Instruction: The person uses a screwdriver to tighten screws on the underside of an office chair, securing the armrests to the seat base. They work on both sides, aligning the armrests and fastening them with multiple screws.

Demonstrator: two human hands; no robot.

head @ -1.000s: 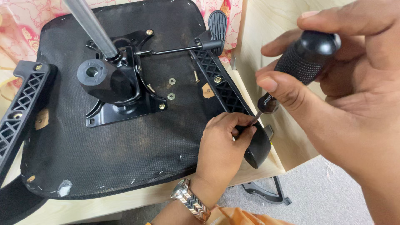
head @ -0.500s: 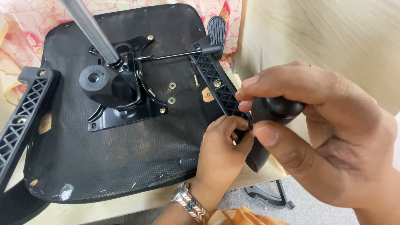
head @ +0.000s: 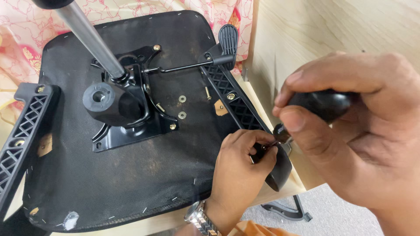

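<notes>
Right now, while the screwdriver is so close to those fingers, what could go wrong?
1. The screwdriver tip sits right by the left hand fingertips at the armrest bracket; if it slips, it could poke them.
2. Loose washers and a loose bolt lie on the upturned seat bottom; a bump might roll them off.
3. The seat overhangs the wooden table edge, so hard pushing might shift it.

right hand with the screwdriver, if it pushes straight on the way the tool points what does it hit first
Probably the left hand's fingertips pinching at the armrest bracket; the right hand aims the screwdriver there, though the tip is hidden.
</notes>
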